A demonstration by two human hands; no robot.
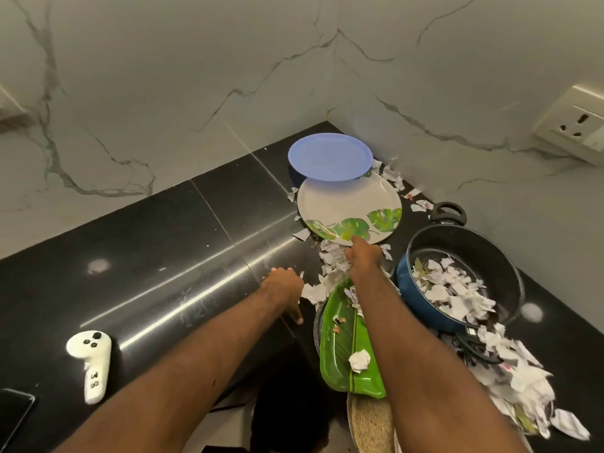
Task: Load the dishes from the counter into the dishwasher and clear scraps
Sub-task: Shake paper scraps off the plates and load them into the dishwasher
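Note:
My right hand point(362, 256) reaches over a heap of torn paper scraps point(331, 256) and touches the near rim of a white leaf-print plate point(346, 204). Its fingers are hidden behind the back of the hand. A blue plate point(330, 156) overlaps the white plate's far edge. My left hand point(284, 287) rests flat on the black counter point(163, 256) beside the scraps, thumb spread. Under my right forearm, a green leaf-shaped plate point(343, 348) at the counter's edge holds a crumpled paper ball. A blue pot point(408, 289) full of scraps stands to the right.
More paper scraps point(523, 380) spill over the counter at the near right. A white hand controller point(90, 361) lies near left, with a dark flat device point(13, 416) at the bottom left corner. A wall socket point(575, 125) is far right. Marble walls meet behind the plates.

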